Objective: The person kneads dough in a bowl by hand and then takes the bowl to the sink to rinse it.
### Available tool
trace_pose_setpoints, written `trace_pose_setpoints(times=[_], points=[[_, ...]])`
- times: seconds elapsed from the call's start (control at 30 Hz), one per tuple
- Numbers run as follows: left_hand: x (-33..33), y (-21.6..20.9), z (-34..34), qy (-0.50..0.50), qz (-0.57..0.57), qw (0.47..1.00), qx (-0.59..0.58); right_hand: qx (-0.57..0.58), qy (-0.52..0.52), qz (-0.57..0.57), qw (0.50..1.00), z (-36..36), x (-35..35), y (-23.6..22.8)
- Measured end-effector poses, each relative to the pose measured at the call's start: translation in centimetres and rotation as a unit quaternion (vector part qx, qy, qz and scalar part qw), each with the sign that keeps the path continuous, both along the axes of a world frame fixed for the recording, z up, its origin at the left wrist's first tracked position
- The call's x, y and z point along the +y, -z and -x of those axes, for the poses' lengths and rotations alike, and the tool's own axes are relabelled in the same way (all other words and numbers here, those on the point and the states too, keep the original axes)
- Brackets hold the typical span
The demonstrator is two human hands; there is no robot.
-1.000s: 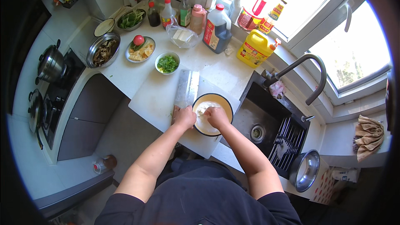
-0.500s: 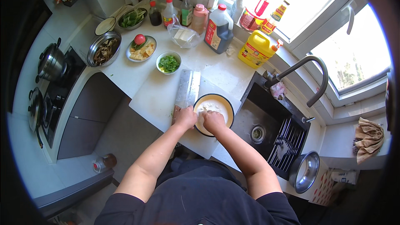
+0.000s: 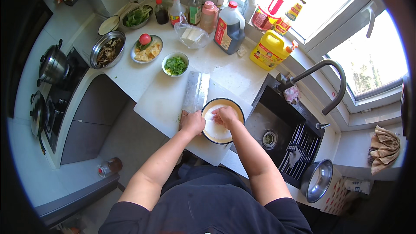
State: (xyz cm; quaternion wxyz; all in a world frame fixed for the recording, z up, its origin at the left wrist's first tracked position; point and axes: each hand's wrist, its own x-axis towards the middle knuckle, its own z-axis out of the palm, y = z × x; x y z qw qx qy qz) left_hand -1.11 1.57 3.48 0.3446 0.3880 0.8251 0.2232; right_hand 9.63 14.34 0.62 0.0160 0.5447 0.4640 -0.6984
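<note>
A yellowish bowl with a dark rim (image 3: 238, 136) stands at the counter's front edge, holding a white, powdery or milky substance (image 3: 211, 131). My left hand (image 3: 192, 122) is closed at the bowl's left rim; its fingertips are partly hidden. Beside it lies a cleaver (image 3: 196, 92), its broad blade flat on the white cutting board (image 3: 158, 106) and its handle by my left hand. Inside the bowl, my right hand (image 3: 225, 116) has bent fingers, apart from the thumb, over the white contents.
To the right is a black sink (image 3: 260, 123) with a dark faucet (image 3: 336, 67). Behind the board are a bowl of chopped greens (image 3: 175, 65), a plate (image 3: 158, 45), bagged white blocks (image 3: 190, 34) and a yellow jug (image 3: 269, 50). A stove (image 3: 50, 119) is at left.
My right hand has shifted slightly up and right within the bowl, and its fingers have come apart. White lumps seen by it before no longer show. My left hand stays put.
</note>
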Motion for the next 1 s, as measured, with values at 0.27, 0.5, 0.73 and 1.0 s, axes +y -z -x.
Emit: trace_pose_setpoints(times=[0.27, 0.5, 0.73, 1.0], points=[[-0.2, 0.7, -0.1, 0.0, -0.026, 1.0, 0.007, -0.098, -0.116, -0.313, 0.937, 0.2, 0.0, 5.3], [-0.3, 0.2, -0.2, 0.009, -0.032, 0.999, 0.036, -0.143, -0.244, -0.418, 0.863, 0.3, -2.3, 1.7], [0.0, -1.3, -0.5, -0.004, 0.027, 1.0, 0.008, 0.001, -0.262, -0.35, 0.9, -2.0, -3.2, -1.7], [0.0, -0.1, -0.3, 0.014, 0.012, 0.999, 0.032, -0.039, -0.284, -0.229, 0.93, -1.2, -3.0, 1.6]])
